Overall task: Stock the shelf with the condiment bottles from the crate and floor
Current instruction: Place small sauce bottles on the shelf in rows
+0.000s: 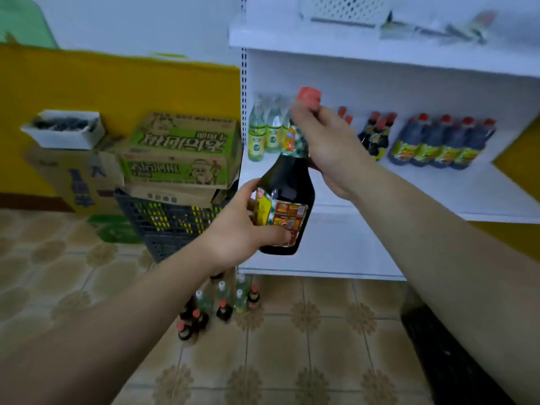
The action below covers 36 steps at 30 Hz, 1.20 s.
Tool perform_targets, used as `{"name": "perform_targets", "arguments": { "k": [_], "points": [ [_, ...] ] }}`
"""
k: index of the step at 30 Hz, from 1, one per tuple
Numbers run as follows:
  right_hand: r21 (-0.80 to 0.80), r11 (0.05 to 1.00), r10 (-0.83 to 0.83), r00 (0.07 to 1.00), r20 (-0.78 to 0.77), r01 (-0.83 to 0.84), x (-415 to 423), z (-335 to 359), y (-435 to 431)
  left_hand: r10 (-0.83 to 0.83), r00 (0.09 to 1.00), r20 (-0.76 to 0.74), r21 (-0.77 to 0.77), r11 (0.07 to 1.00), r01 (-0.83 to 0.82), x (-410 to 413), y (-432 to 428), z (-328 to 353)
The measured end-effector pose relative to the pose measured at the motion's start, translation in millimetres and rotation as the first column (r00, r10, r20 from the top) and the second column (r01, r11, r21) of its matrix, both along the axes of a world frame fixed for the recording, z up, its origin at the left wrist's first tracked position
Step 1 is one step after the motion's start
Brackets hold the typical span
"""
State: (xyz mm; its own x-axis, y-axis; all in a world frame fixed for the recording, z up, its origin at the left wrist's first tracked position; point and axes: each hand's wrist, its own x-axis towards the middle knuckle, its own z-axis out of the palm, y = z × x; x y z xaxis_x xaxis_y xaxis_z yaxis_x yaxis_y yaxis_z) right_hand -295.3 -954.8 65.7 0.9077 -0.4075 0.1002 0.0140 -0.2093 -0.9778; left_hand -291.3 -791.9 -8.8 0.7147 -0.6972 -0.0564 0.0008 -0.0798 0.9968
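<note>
Now my left hand [245, 229] grips the dark bottle [287, 185] at its label and my right hand [330, 141] holds its neck, in the air before the shelf [438, 197]; next, I reckon, it wants standing upright beside the shelved bottles [438, 144]

A dark sauce bottle [287, 182] with a red cap and a colourful label is held tilted before the white shelf [438, 197]. It is gripped low by the left hand [242, 229] and at the neck by the right hand [330, 144]. Clear bottles [264, 130] and dark red-capped bottles [441, 141] are stood on the shelf. More bottles [216, 308] are clustered on the tiled floor [321, 346] near the black crate [169, 226].
</note>
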Motion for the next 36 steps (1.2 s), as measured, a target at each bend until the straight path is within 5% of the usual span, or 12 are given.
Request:
{"name": "perform_targets", "arguments": {
  "k": [3,9,14,18,20,29,36],
  "points": [
    [-0.093,0.995,-0.039,0.999,0.000,0.039,-32.5,29.9,-38.1,0.008,0.998,0.060,-0.078,0.997,-0.003,-24.3,-38.0,29.1],
    [0.202,0.978,0.000,0.974,0.225,-0.046,-91.7,84.4,-100.7,-0.212,0.976,-0.054,-0.127,0.971,0.204,-62.6,-100.9,64.7],
    [0.216,0.973,0.008,0.947,0.321,-0.082,-126.4,109.7,-139.2,-0.140,0.989,0.044,-0.152,0.978,0.145,-84.1,-152.3,81.9],
    [-0.089,0.994,0.071,0.997,0.044,-0.066,-142.6,99.8,-177.2,-0.098,0.988,0.117,-0.087,0.990,0.108,-95.4,-176.3,73.4],
    [-0.119,0.989,0.082,0.994,-0.076,-0.091,-144.2,84.5,-191.8,-0.115,0.986,0.122,-0.038,0.992,0.120,-93.4,-187.9,58.3],
    [-0.177,0.983,-0.069,0.990,-0.124,0.046,-91.7,1.1,-245.6,-0.242,0.967,0.077,0.185,0.957,0.224,-33.7,-253.7,-8.3],
    [-0.177,0.966,-0.212,0.967,-0.141,0.187,-34.0,-26.8,-306.3,-0.328,0.942,0.070,0.205,0.929,0.309,40.9,-321.6,-35.7]
  ]
}}
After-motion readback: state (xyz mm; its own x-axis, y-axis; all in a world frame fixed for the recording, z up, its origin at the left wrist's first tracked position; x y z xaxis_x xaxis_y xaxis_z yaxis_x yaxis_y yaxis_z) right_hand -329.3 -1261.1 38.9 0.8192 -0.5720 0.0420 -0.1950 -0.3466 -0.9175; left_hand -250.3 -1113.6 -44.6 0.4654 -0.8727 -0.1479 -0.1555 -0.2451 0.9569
